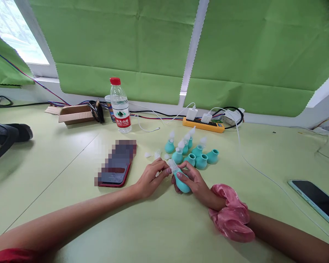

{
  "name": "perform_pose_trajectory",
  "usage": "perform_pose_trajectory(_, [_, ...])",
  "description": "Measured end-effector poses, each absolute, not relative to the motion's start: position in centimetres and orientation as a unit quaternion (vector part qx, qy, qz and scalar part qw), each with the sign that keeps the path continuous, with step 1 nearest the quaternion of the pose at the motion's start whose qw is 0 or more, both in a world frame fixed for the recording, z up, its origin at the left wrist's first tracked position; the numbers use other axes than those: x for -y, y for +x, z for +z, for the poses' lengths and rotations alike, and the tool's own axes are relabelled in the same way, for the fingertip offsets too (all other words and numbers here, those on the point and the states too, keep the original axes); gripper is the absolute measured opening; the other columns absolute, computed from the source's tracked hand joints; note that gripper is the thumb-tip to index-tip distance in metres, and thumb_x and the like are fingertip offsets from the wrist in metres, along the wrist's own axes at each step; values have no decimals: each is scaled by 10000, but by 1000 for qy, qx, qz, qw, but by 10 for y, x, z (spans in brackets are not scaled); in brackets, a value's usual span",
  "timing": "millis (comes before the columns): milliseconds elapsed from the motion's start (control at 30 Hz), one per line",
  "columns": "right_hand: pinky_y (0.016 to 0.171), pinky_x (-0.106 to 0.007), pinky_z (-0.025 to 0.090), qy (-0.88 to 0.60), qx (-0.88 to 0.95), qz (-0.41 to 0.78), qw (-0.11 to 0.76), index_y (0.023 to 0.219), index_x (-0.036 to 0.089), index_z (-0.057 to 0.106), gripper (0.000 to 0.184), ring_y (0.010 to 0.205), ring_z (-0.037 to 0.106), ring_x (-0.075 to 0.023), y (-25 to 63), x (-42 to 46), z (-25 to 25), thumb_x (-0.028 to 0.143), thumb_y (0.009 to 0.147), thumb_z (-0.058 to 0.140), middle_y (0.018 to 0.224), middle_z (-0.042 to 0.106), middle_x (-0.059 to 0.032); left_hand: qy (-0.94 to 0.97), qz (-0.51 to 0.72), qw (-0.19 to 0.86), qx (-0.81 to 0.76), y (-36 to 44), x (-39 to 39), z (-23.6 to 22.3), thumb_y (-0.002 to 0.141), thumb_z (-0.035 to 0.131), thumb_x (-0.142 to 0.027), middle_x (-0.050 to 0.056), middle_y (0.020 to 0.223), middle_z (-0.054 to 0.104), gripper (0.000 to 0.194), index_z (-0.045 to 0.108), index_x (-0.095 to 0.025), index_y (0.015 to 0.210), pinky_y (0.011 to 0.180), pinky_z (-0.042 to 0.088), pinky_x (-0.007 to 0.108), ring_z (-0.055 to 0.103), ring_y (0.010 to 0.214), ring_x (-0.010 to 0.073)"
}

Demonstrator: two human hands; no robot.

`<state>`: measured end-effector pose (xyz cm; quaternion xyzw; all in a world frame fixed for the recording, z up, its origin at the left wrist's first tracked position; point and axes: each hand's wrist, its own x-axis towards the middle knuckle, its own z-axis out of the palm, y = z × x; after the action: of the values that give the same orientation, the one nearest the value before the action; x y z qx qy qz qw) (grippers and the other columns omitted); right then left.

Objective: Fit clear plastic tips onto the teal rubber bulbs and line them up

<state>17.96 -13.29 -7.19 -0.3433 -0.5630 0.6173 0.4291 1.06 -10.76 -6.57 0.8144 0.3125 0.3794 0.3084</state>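
Near the middle of the table, my right hand (199, 184) is wrapped around a teal squeeze bulb (182, 185), tilted with its neck toward the upper left. A clear nozzle (172, 166) sits at the bulb's neck. My left hand (150, 178) pinches the nozzle from the left side; how deep it sits in the neck I cannot tell. Just beyond my hands stand several teal bulbs (169, 147) with clear nozzles on top. Beside them are three open-necked bulbs (201, 162) without nozzles. Small clear pieces (147, 155) lie on the table behind my left hand.
A red-edged phone (116, 164) lies left, another phone (315, 199) far right. Behind stand a water bottle (121, 109), a cup (110, 109) and an open cardboard box (78, 114). A white cable runs from the orange power strip (204, 125) across the right side.
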Motion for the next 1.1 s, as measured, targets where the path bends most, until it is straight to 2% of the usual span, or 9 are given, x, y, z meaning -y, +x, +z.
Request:
perform_pose_trajectory(133, [572,-267,439,-397,597,517,468,808,209,375,224,618,531,-121,179,135,-76,335,751,551,735,529,6,811,381,295,-332,12,107,-66,839,396,-239,17,656,487,219,544,-133,717,620,343,229,430,665,119])
perform_pose_trajectory(267, [667,-280,434,-450,630,398,492,833,206,417,220,736,533,-147,178,135,-79,301,724,583,779,549,-10,749,438,321,-379,16,108,-68,789,483,-252,28,636,537,186,624,-131,776,589,361,230,463,631,123])
perform_pose_trajectory(400, [675,-284,446,-436,645,392,490,849,212,406,223,767,552,-158,177,137,-80,291,726,575,813,552,-14,710,469,368,-374,20,113,-69,724,576,-260,24,621,551,151,666,-148,770,568,371,220,471,593,111])
perform_pose_trajectory(567, [683,-285,446,-440,659,365,488,827,209,403,223,757,545,-153,177,136,-82,281,718,583,815,535,-12,667,476,423,-386,23,116,-70,707,594,-246,20,584,573,117,687,-175,709,535,358,202,462,571,102])
perform_pose_trajectory(667, [694,-281,438,-453,663,342,488,796,202,407,220,755,534,-150,178,133,-84,281,709,593,809,528,-13,630,477,455,-411,24,116,-70,686,616,-255,31,597,588,127,694,-169,736,520,354,205,467,573,107])
perform_pose_trajectory(833, [689,-272,434,-454,671,329,486,785,198,409,209,748,524,-144,178,132,-83,274,710,589,800,515,-11,614,489,452,-424,25,116,-71,658,643,-264,34,593,577,162,697,-160,771,511,339,216,437,566,108])
perform_pose_trajectory(1100, [686,-265,435,-452,681,297,494,773,197,416,204,743,511,-141,177,132,-85,263,703,596,790,505,-6,635,489,431,-416,24,118,-70,669,627,-254,34,564,568,119,694,-157,655,529,362,220,456,559,110])
